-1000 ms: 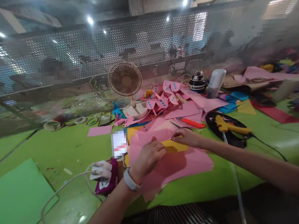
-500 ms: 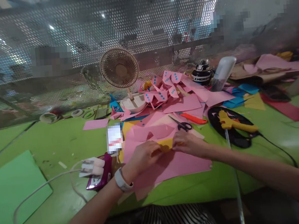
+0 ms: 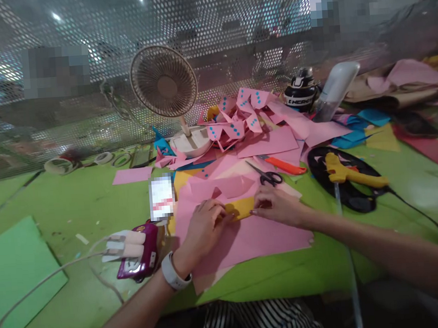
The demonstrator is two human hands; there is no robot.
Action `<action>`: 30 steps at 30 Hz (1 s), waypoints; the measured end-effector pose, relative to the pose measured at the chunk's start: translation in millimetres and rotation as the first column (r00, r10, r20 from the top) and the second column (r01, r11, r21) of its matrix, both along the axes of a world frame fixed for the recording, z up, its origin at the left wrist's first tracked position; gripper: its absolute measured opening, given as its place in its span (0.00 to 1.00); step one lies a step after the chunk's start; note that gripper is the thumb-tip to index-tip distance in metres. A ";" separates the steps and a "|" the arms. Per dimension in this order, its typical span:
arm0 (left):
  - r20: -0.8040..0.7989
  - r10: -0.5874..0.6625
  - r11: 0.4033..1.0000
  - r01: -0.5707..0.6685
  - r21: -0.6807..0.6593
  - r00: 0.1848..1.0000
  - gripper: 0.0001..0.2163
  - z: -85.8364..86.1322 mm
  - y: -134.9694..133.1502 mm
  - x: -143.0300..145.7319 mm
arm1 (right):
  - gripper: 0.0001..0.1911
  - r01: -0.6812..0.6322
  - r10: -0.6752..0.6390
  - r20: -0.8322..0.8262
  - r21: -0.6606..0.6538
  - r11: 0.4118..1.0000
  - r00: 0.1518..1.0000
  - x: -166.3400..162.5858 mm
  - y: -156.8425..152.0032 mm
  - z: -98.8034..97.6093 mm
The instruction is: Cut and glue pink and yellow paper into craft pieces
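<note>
Head view: left grip (image 3: 204,226) and right grip (image 3: 277,207) pinch a yellow strip (image 3: 242,208).

Both grips are nearly closed, thumb against fingers, the left on the strip's near-left end, the right on its other end. The strip spans the gap between them, over the pink sheets (image 3: 257,236); whether its underside touches them I cannot tell. The step in hand looks like folding or shaping the strip. From here, a good move calls for two even, light pinches and a straight edge, since thin paper could crease askew. Scissors (image 3: 263,174) lie just beyond the right grip, with an orange cutter (image 3: 288,166) past them. A glue gun (image 3: 358,175) sits well to the right of that grip, over a black tray (image 3: 320,171).
</note>
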State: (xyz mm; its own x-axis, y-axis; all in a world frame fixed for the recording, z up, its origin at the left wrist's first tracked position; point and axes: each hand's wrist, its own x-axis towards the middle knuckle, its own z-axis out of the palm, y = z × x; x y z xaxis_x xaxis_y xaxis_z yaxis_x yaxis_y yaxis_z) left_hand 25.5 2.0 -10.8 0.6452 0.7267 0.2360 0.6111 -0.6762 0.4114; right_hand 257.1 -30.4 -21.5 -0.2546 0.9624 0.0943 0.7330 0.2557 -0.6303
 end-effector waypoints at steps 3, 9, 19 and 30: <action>-0.076 0.033 0.998 -0.029 0.054 0.997 0.12 0.6 -2.1 2.0 | 0.09 0.023 -0.024 0.012 0.041 0.999 1.000 -0.1 -2.2 -1.9; -0.198 0.091 0.984 -0.058 0.169 0.976 0.10 -0.4 -2.1 1.1 | 0.08 0.015 -0.020 0.071 0.061 0.998 0.997 -0.9 -3.6 1.4; -0.334 -0.236 0.921 0.320 0.223 0.913 0.32 -5.3 -40.9 8.0 | 0.07 0.014 -0.017 0.042 0.060 0.998 0.999 -2.5 -1.4 -2.9; -0.322 -0.281 0.959 0.279 -0.055 0.904 0.39 -5.3 -46.1 9.6 | 0.08 -0.048 0.038 -0.150 -0.061 0.997 0.988 3.4 -5.6 -2.4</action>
State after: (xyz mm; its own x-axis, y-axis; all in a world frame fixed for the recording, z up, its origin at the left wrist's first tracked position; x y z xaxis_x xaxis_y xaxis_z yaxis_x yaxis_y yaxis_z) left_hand 35.1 -44.1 -16.1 0.8624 0.5057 -0.0248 0.4973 -0.8368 0.2293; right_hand 260.5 -36.0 -23.8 -0.2837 0.9562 0.0720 0.6194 0.2400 -0.7474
